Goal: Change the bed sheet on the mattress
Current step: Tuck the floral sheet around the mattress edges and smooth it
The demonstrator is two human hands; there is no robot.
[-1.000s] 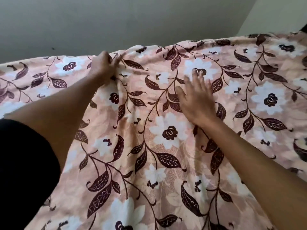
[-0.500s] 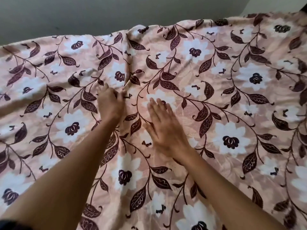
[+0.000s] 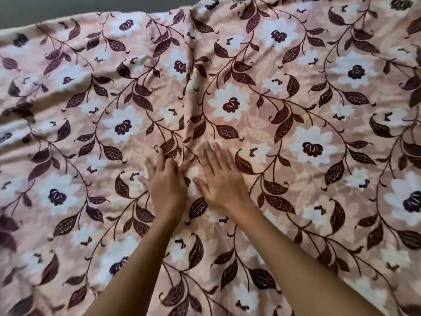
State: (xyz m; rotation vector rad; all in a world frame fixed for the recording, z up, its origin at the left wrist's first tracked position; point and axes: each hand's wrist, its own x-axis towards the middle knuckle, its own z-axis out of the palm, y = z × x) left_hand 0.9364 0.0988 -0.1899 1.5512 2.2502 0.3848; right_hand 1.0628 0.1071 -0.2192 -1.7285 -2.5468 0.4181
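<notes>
Bed sheet (image 3: 296, 115) lies under left hand (image 3: 167, 187) and right hand (image 3: 224, 182) — palms flat.

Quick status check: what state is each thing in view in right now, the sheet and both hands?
bed sheet: spread across the bed, rumpled on its left part, not yet smooth.
crease: raised ridge running from the far edge down to between the hands.
left hand: flat on the sheet, fingers extended, just left of the crease.
right hand: flat on the sheet, fingers straight, just right of the crease.

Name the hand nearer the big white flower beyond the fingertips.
Right. The right hand lies just short of the white flower; the left hand is farther, to its left.
</notes>
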